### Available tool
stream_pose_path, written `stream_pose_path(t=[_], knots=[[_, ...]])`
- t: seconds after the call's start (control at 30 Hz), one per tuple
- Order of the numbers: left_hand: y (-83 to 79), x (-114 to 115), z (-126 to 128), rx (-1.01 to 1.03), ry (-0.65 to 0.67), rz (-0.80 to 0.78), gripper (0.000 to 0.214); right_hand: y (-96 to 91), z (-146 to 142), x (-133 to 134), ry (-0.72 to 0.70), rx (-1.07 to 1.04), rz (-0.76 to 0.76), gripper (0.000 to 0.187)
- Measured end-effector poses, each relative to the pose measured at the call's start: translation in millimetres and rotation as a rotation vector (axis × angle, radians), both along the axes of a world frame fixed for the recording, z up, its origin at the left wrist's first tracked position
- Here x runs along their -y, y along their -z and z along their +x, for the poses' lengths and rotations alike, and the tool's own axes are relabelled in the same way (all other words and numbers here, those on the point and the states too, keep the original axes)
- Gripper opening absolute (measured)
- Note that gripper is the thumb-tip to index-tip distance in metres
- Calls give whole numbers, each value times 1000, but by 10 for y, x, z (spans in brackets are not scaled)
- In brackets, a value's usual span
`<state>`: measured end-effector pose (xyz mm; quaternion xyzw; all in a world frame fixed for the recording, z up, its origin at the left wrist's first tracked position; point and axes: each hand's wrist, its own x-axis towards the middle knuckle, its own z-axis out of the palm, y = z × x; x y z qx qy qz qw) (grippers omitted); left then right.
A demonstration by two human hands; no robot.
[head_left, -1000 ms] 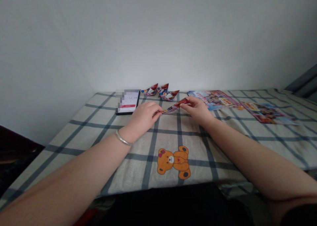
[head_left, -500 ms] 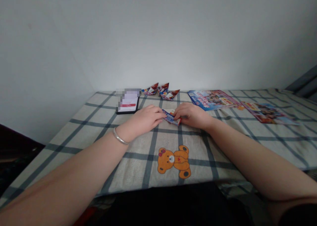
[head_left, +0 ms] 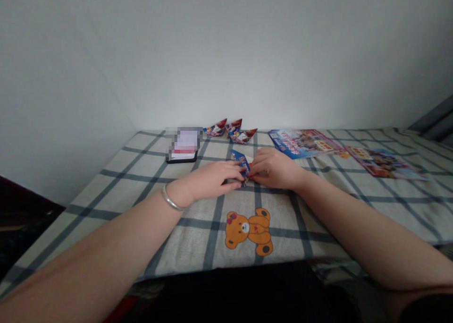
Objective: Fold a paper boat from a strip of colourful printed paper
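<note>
Between my hands, just above the checked tablecloth, is a small piece of folded paper (head_left: 242, 161), printed blue with some red. My left hand (head_left: 221, 177), with a silver bangle at the wrist, grips its left side between thumb and fingers. From the right, my right hand (head_left: 272, 168) pinches the other side with curled fingers. The paper stands tilted, one pointed corner rising away from me, and fingers cover its lower part. Behind it, several folded paper boats (head_left: 242, 136) stand close together near the wall.
A phone (head_left: 184, 146) with a lit screen lies at the back left. To the right are a printed sheet (head_left: 300, 142) and another printed sheet (head_left: 384, 162), both flat. The tablecloth (head_left: 191, 247) bears a bear picture (head_left: 249, 231) near the front edge.
The folded paper has turned from lying nearly flat to a steeper angle, its point now facing away from me. My left hand has moved slightly nearer me and to the right.
</note>
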<state>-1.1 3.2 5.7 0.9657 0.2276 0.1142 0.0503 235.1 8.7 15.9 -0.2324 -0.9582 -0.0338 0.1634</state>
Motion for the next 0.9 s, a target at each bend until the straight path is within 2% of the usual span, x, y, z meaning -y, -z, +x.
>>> stream_pose_path(t=[0.1,0.4,0.73,0.9], knots=[[-46,47,39,30,63,-31,23,-53,8,34,19,60,55,17],[-101,115,10,41,64,-28,28,-85,3,114,35,109,90,18],[-115,138,9,5,0,-7,29,-9,27,73,112,41,-17,11],[-115,109,-2,14,17,-35,28,42,38,36,134,-26,-131,7]])
